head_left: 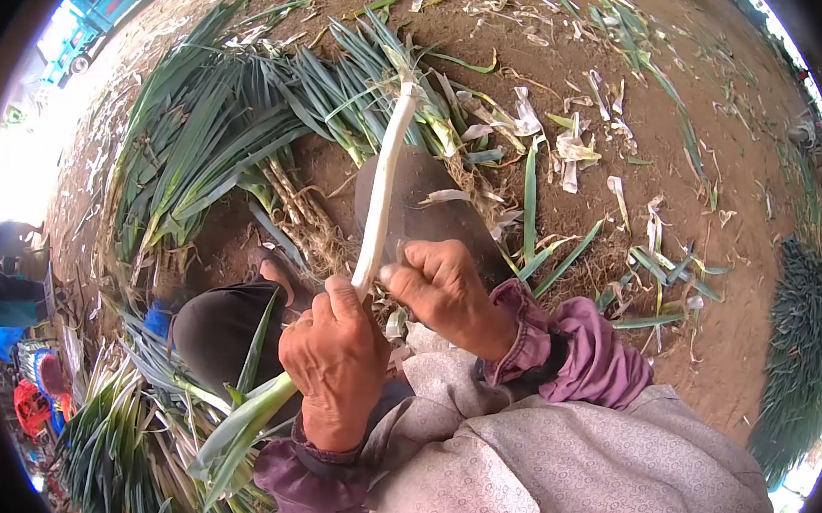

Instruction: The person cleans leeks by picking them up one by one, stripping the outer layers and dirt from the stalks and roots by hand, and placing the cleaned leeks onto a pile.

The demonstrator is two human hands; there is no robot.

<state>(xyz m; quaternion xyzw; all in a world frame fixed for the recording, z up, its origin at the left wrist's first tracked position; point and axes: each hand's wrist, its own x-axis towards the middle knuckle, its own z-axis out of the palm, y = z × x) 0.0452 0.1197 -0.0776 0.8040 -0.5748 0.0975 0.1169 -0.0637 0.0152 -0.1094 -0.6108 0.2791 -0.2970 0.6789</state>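
A long leek or large green onion (388,179) runs up through the middle of the view, its white stalk bare and its green leaves trailing to the lower left. My left hand (336,347) is wrapped round the stalk near its lower part. Just right of the stalk, my right hand (442,292) has its fingers closed beside it; whatever is between the fingertips is too small to make out. The rooty end of the stalk points away from me, over a pile of green onions (356,86).
Further bundles of green onions lie at the left (185,145) and lower left (112,445). Peeled skins (576,149) and loose leaves litter the soil. A long green heap (800,350) stands at the right. A blue vehicle (105,2) is at the upper left.
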